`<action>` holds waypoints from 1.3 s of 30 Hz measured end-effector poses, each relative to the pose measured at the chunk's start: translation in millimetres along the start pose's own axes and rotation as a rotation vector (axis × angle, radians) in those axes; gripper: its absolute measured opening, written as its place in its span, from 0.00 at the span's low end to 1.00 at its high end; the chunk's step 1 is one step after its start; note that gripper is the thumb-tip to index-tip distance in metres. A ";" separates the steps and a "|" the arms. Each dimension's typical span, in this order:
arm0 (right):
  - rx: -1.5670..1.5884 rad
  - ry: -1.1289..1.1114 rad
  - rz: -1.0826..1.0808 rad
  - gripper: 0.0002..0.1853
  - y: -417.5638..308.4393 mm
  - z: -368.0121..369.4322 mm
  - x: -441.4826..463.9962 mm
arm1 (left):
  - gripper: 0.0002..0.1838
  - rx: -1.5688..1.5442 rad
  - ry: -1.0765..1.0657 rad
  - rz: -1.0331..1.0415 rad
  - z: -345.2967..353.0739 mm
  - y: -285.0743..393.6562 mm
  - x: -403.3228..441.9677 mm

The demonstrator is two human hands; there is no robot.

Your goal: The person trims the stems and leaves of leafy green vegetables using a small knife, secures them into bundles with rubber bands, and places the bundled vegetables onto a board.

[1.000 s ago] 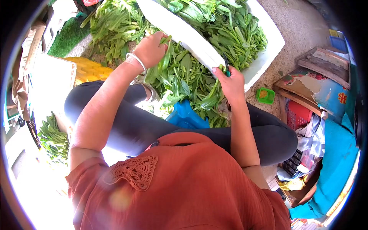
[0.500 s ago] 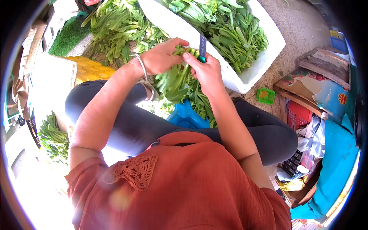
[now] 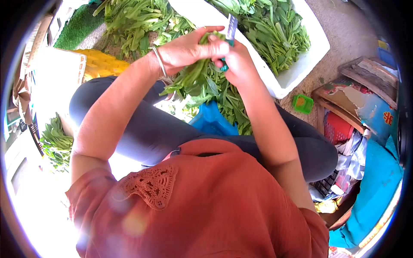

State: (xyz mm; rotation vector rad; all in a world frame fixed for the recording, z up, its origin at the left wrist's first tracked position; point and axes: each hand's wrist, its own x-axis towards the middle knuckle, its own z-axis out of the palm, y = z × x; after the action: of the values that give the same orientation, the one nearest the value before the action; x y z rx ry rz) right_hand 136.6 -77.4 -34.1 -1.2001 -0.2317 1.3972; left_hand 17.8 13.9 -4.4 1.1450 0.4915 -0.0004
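My left hand (image 3: 183,52) is closed around a bunch of leafy greens (image 3: 189,79), whose leaves hang down toward my lap. Gripped in my right hand (image 3: 239,60) is a small knife (image 3: 232,28), its blade pointing up and away and its green handle showing below the fingers. The two hands meet at the stem end of the bunch, thumbs close together. Under them, more greens (image 3: 234,103) lie beside and over a blue plastic item (image 3: 211,118) between my legs; its full shape is hidden.
Ahead to the right stands a white foam box (image 3: 282,89) full of greens. A loose heap of greens (image 3: 133,26) lies ahead to the left, near a yellow woven item (image 3: 103,64). A small green container (image 3: 302,104) sits right of the box; another bunch (image 3: 57,142) is far left.
Both hands have lifted slightly, and my left thumb has come across to my right hand. The held leaves now trail further left. The knife has tilted, and the whole view has shifted slightly.
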 end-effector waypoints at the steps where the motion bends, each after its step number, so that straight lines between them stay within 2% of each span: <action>1: 0.078 0.063 -0.083 0.14 0.1 10.8 2.9 | 0.43 0.147 0.085 0.068 -0.2 -2.3 -0.4; 3: -0.185 -0.003 0.027 0.17 -8.2 1.7 7.5 | 0.46 0.222 -0.026 -0.010 -17.1 -2.7 0.1; 4: -0.183 -0.010 -0.034 0.20 -7.3 1.4 8.7 | 0.46 0.429 0.034 -0.004 -22.8 -3.3 2.4; 5: -0.184 -0.011 -0.031 0.20 -4.3 -3.3 11.1 | 0.46 0.426 0.036 -0.005 -29.3 -3.2 1.0; 7: -0.393 0.171 -0.106 0.22 15.4 -23.9 19.9 | 0.46 0.639 0.162 -0.199 -35.0 12.7 -5.8; 8: -0.493 0.173 -0.060 0.24 39.6 -40.1 27.3 | 0.35 0.951 0.317 -0.035 -37.6 9.7 -8.2; 9: -0.564 0.140 0.116 0.26 57.8 -50.0 24.4 | 0.35 0.949 0.319 -0.039 -45.4 5.8 -6.5; 10: -0.896 0.172 0.208 0.26 82.9 -59.9 22.2 | 0.32 1.167 0.452 0.014 -56.9 1.4 -1.4; 11: -1.051 0.202 0.250 0.27 109.9 -71.2 21.8 | 0.28 1.386 0.584 0.069 -63.8 -1.2 1.1; 12: -1.193 0.243 0.229 0.29 148.8 -93.1 27.5 | 0.44 1.349 0.616 0.010 -60.4 3.2 -5.6; 13: -1.364 0.301 0.205 0.28 162.7 -94.6 19.9 | 0.44 1.350 0.617 0.004 -58.2 11.1 -8.6; 15: -1.414 0.287 0.130 0.20 180.2 -95.3 15.3 | 0.24 1.144 0.717 0.151 -52.4 29.5 -10.3; 16: -1.410 0.284 0.128 0.20 174.4 -90.4 19.7 | 0.18 1.151 0.767 0.189 -50.3 35.0 -11.3; 18: -0.910 0.139 0.358 0.12 156.1 -80.5 27.6 | 0.17 1.099 0.773 0.195 -47.6 48.7 -16.0; 19: -0.808 0.113 0.313 0.10 149.1 -76.2 36.0 | 0.16 1.044 0.781 0.209 -46.9 51.9 -16.9; 21: -0.633 0.117 0.156 0.11 121.7 -64.0 41.7 | 0.12 0.953 0.806 0.226 -49.8 53.5 -14.7; 23: -0.583 0.073 0.047 0.11 93.7 -54.8 43.0 | 0.08 0.640 0.791 0.209 -41.2 63.7 -19.3; 25: -0.616 0.032 0.059 0.13 85.1 -58.6 41.8 | 0.08 0.624 0.753 0.224 -34.5 72.4 -22.9; 27: -0.925 -0.079 0.289 0.17 90.3 -66.4 34.0 | 0.12 0.531 0.754 0.402 -44.2 63.4 -15.3; 28: -1.177 -0.041 0.378 0.21 94.1 -67.5 28.1 | 0.17 0.595 0.794 0.545 -45.0 58.0 -11.1; 29: -1.300 -0.012 0.379 0.20 95.1 -71.1 20.8 | 0.17 0.592 0.790 0.552 -47.6 55.5 -10.2; 31: -0.929 -0.027 0.413 0.16 87.6 -73.4 11.2 | 0.21 0.492 0.734 0.624 -48.2 54.0 -11.8; 33: -0.846 0.078 0.173 0.12 64.7 -67.1 -2.1 | 0.22 0.406 0.688 0.605 -48.5 53.1 -9.3; 35: -0.840 0.276 -0.119 0.11 33.2 -73.8 -8.3 | 0.23 0.348 0.648 0.685 -51.1 48.8 1.4; 37: -0.583 0.462 -0.527 0.10 -6.5 -102.8 -5.3 | 0.21 0.362 0.703 0.618 -69.9 42.2 -7.0; 38: -0.664 0.635 -0.507 0.10 -27.7 -124.4 -5.5 | 0.16 0.379 0.696 0.648 -71.1 43.1 -4.9; 39: -0.725 0.714 -0.416 0.08 -41.5 -153.0 -7.1 | 0.11 0.400 0.693 0.674 -68.3 44.7 -4.2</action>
State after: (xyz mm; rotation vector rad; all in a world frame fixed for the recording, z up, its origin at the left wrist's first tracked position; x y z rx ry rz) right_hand 274.2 -148.8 -67.7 -2.0260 -0.4663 0.4508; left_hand -0.5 91.4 14.3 1.6594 0.7069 0.9442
